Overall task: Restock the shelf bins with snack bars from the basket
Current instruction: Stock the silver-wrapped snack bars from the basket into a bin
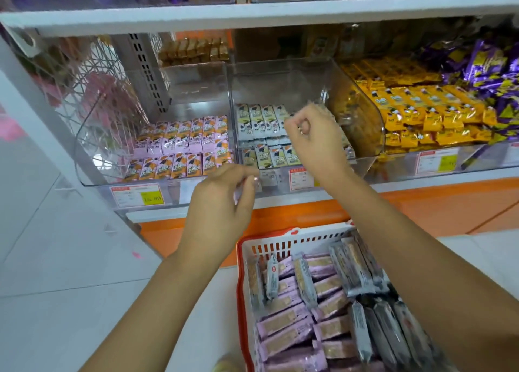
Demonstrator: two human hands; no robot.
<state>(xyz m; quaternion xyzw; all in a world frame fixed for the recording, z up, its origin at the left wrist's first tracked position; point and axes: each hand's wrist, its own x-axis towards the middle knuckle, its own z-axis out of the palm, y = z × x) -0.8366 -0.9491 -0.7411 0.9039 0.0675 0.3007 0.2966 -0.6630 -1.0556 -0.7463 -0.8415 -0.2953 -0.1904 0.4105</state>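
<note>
Centre frame: right hand (309, 135) clenched inside the middle bin (280, 90); contents unclear. Left hand (224, 200) pinches a small pale packet at the bin's front. Lower right: basket (280, 239) of snack bars (309, 301).

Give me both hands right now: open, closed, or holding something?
Left hand: fingers curled at the bin's front edge; seems to pinch a small wrapper, blurred, cannot confirm.
Right hand: fingers closed inside the middle bin; contents of its grip cannot be told.
</note>
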